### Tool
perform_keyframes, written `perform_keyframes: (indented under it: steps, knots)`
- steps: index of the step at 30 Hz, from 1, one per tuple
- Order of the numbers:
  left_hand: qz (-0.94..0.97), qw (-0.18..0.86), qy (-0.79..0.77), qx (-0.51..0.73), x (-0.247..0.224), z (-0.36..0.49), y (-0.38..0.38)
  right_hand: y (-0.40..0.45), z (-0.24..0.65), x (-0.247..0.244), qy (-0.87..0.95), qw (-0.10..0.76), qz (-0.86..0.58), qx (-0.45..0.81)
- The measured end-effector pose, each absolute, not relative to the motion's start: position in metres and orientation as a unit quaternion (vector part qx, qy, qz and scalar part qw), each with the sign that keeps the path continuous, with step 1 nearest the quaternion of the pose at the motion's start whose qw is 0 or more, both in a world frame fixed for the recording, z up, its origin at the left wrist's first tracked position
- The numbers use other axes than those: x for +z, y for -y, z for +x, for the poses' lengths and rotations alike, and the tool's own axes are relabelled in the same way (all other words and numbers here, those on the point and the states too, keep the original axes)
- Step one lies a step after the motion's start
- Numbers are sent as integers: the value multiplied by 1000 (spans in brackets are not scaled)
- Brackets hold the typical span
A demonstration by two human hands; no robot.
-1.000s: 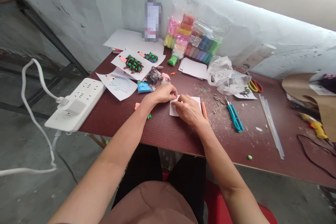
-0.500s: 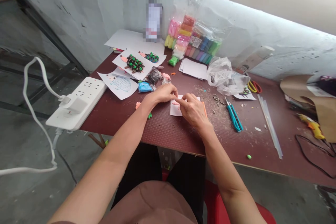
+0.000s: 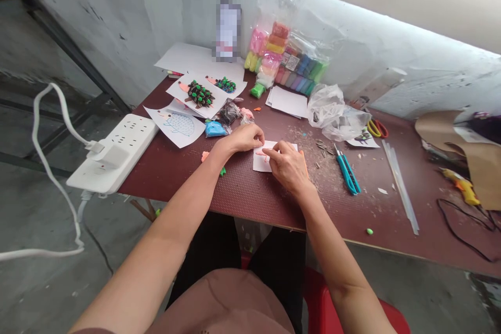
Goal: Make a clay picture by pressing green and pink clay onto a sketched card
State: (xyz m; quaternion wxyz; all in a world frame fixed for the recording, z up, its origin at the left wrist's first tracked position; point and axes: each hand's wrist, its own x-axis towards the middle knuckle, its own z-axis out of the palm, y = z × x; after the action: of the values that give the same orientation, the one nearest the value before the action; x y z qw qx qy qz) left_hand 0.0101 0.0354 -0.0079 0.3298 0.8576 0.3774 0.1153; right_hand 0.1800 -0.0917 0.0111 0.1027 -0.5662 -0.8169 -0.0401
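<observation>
A small white paper [image 3: 260,164] with a pink shape on it lies on the dark red table between my hands. My left hand [image 3: 247,138] is at the paper's upper left corner, its fingers pinched together; whatever they hold is too small to name. Over the paper's right side is my right hand [image 3: 288,165], fingers bent and the index finger pointing at the pink shape. Its thumb and the other fingertips are partly hidden. Orange clay [image 3: 205,156] and a green clay piece [image 3: 223,171] lie near my left forearm.
Hedgehog pictures [image 3: 200,95] and a blue packet [image 3: 215,129] are at the left, beside a white power strip [image 3: 113,154]. Bagged coloured clay [image 3: 274,57] stands at the back. Rightward are seeds [image 3: 323,148], a teal cutter [image 3: 347,171], scissors [image 3: 378,128], clear sticks [image 3: 400,186] and a yellow glue gun [image 3: 464,188].
My right index finger has shifted slightly over the paper, and more of the pink shape shows. My left hand stays pinched at the same corner. The whole view has moved a little.
</observation>
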Motion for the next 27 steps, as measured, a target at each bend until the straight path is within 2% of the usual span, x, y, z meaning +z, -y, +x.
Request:
perform_keyframes:
  steps: [5, 11, 17, 22, 27]
  knots:
    - [862, 326, -371, 116, -9, 10, -36, 92, 180, 7, 838, 75, -540, -24]
    - [857, 322, -384, 123, -6, 10, -32, 92, 189, 1, 784, 139, -602, -61]
    - [855, 336, -376, 124, -7, 10, -33, 97, 187, 3, 824, 105, -556, -37]
    - [855, 330, -377, 134, -9, 10, -34, 96, 187, 1, 816, 119, -563, -50]
    - [852, 335, -376, 144, -10, 9, -35, 93, 185, -4, 845, 75, -527, -48]
